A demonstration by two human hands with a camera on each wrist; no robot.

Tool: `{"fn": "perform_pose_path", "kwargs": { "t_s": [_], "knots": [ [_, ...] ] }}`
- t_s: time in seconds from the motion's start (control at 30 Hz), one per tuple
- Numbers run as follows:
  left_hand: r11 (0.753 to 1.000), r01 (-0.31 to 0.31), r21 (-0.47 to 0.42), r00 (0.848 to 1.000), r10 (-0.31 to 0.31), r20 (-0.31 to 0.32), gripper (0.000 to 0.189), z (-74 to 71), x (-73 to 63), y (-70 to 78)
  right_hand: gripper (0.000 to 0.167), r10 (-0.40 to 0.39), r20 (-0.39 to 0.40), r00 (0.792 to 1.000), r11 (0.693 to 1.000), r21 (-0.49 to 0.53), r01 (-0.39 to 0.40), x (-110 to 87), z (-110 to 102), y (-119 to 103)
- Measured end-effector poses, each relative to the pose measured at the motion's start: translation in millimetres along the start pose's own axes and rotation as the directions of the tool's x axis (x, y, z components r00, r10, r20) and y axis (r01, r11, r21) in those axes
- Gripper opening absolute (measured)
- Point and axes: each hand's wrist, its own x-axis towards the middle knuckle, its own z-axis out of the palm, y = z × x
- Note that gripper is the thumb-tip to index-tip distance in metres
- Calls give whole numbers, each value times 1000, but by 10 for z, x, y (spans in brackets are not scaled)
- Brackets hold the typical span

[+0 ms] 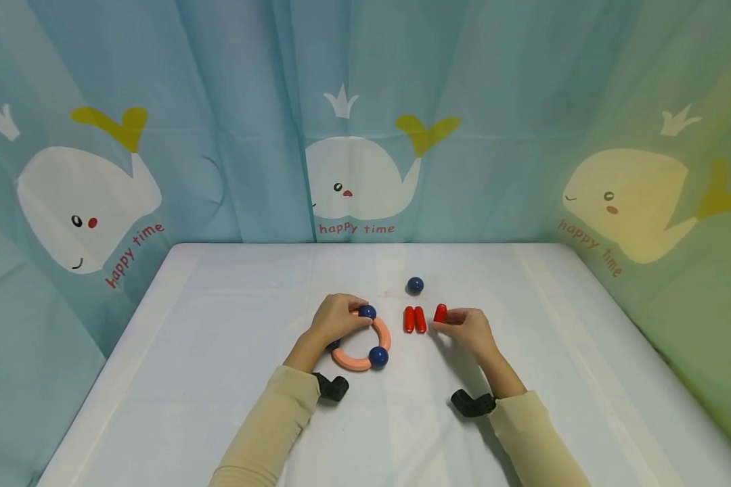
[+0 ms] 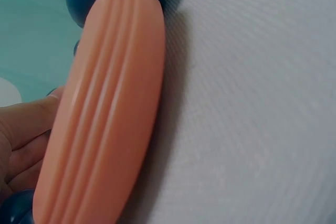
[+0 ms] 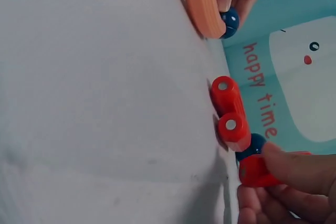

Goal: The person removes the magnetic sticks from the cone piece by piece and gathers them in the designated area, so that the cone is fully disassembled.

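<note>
A ring of curved orange pieces (image 1: 351,363) joined by blue balls (image 1: 378,357) lies on the white table. My left hand (image 1: 335,318) pinches the blue ball (image 1: 367,312) at the ring's far side and covers part of the ring. In the left wrist view, one grooved orange piece (image 2: 105,103) looms close. Right of the ring, my right hand (image 1: 470,330) holds a red rod (image 1: 441,312) between thumb and fingers. Two more red rods (image 1: 409,320) lie side by side just left of that hand, with round silvery discs on their near ends in the right wrist view.
A loose blue ball (image 1: 415,285) sits behind the red rods. Black wrist cameras (image 1: 474,404) stick out from both sleeves over the table (image 1: 189,325). A whale-print curtain (image 1: 250,122) hangs behind the table's far edge and along its sides.
</note>
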Motion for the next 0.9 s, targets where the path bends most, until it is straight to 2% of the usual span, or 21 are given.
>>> {"fn": "perform_pose_path", "kwargs": {
  "t_s": [0.23, 0.5, 0.77, 0.9],
  "knots": [
    [1000, 9, -3, 1000, -9, 4, 37, 5, -5, -2, 44, 11, 21, 1000, 999, -43, -10, -5, 19, 8],
    [999, 27, -19, 1000, -27, 10, 37, -4, -10, 9, 40, 11, 3, 1000, 997, -79, -10, 5, 50, -28],
    [999, 27, -23, 1000, -27, 11, 37, -5, -4, 11, 40, 59, -45, 997, 994, -85, -62, 41, 68, -56],
    [999, 24, -23, 1000, -24, 7, 37, 7, 3, -2, 40, 69, -33, 997, 993, -97, -71, 60, 52, -84]
  ]
}}
